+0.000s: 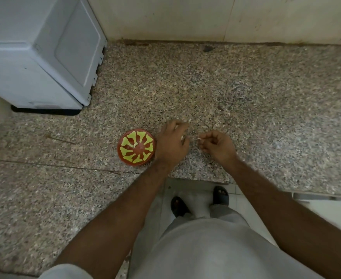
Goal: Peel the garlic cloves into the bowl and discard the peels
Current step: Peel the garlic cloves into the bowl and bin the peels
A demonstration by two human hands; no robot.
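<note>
Both forearms are reaching forward, bare, converging. Left hand (171, 142) is sitting back-up, fingers curling under around something small and pale. Right hand (218, 144) is just beside it, apart, fingers curling, thumb and forefinger pinching a small white scrap.

no readable text, labels, brands, numbers or signs anywhere

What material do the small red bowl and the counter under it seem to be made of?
The bowl looks like glazed ceramic or perhaps painted plastic: glossy red with yellow-green shapes and a small highlight; the picture cannot settle which. The counter looks like polished granite: speckled pink, grey and black grains with a dull sheen, and a thin slab edge at the front.
</note>
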